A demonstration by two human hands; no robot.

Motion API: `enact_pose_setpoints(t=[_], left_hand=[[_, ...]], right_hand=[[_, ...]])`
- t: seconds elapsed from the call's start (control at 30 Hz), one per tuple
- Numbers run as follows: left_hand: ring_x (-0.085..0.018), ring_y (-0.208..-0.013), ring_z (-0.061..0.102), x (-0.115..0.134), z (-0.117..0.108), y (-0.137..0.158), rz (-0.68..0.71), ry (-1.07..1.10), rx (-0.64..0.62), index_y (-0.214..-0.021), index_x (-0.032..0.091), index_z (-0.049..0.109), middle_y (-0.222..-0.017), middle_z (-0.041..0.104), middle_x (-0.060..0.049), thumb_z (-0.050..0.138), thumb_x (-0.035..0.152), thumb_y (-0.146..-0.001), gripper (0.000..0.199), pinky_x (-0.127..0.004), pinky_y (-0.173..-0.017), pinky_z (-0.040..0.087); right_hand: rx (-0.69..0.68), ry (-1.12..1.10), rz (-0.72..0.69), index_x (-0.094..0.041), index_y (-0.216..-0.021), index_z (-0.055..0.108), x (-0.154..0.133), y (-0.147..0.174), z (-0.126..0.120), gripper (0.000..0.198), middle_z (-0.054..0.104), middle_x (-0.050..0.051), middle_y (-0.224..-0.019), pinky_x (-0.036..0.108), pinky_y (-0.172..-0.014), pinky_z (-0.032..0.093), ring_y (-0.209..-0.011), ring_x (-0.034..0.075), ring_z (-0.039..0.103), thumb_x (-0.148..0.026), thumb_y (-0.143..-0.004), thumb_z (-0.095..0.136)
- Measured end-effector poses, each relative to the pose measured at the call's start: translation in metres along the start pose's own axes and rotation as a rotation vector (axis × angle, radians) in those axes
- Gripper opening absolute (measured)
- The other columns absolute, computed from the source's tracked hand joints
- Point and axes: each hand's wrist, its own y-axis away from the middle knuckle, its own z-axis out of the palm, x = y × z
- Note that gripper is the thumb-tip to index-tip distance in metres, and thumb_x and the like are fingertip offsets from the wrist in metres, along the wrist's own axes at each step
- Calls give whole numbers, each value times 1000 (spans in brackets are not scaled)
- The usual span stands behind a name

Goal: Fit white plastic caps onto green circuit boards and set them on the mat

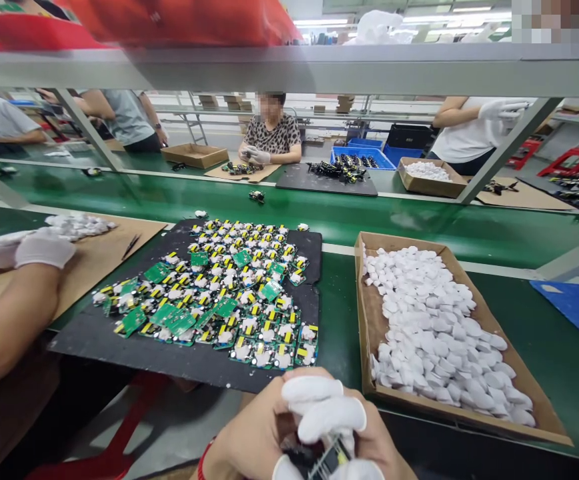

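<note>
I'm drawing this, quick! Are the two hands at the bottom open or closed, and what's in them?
Left hand: closed, holding a small circuit-board piece.
Right hand: closed around the same piece.

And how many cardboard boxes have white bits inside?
2: a large box right of the black mat of circuit boards, and a smaller box beyond the green belt, near someone in a white top. Others may be hidden.

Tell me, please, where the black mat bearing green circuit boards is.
In the head view, the mat lies left of centre on the green table, left of the large brown cardboard box.
</note>
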Motion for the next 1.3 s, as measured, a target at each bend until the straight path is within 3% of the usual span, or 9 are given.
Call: enact_pose_setpoints(t=[0.17,0.27,0.4,0.6,0.83,1.0,1.1,1.17,1.3], left_hand=[[-16,-75,65,-11,-1,-1,128,94,-23,-104,25,67,-82,69,-1,88,30,-46,62,-26,-75,48],[-17,-73,68,-13,-1,-3,136,127,38,-100,26,70,-80,72,0,88,28,-45,58,-26,-72,50],[-15,-67,68,-12,0,-3,106,95,132,-94,25,73,-76,75,-1,84,15,-54,43,-20,-63,50],[-17,-77,69,-10,-4,2,94,28,111,-100,23,72,-85,76,-3,91,21,-34,68,-19,-70,50],[-21,-69,68,-6,1,-4,85,21,242,-86,18,74,-68,74,-3,87,44,-32,61,-25,-64,51],[-20,-69,68,-3,8,-8,31,29,243,-86,18,74,-69,74,-4,87,45,-35,59,-25,-64,51],[-19,-65,67,-1,10,-8,-3,-4,221,-85,16,74,-65,72,-5,85,45,-44,51,-24,-61,49],[-17,-61,66,-1,12,-9,-11,-37,211,-83,14,74,-61,71,-5,84,43,-50,45,-23,-59,48],[-17,-60,65,0,16,-12,-17,-25,282,-85,15,74,-60,70,-5,80,46,-57,42,-25,-60,49]], right_hand=[[101,-238,159,-27,-111,69,25,14,-10,43,66,9,-118,42,-99,40,-110,28,58,-56,-87,47],[95,-272,259,-27,-119,63,31,18,-13,47,60,9,-126,40,-94,44,-105,27,61,-55,-83,55],[77,-185,253,-27,-115,66,22,10,-8,47,61,9,-127,42,-96,43,-107,30,60,-56,-78,60],[99,-106,280,-28,-112,67,9,5,-6,49,61,10,-127,44,-102,37,-120,31,52,-56,-71,69],[52,-204,270,-27,-116,65,20,6,-10,45,69,5,-94,28,-77,50,-80,17,63,-53,-80,62],[41,-179,281,-30,-117,64,15,1,-17,47,66,6,-112,25,-71,51,-94,21,63,-51,-75,68],[42,-18,249,-28,-119,63,6,-1,-19,51,64,8,-117,33,-88,48,-101,24,60,-56,-76,64],[37,70,230,-27,-123,60,2,-1,-19,51,68,7,-103,35,-88,47,-91,23,62,-53,-79,62],[56,92,236,-27,-127,57,6,-1,-18,47,62,1,-68,25,-58,49,-53,12,50,-50,-87,52]])
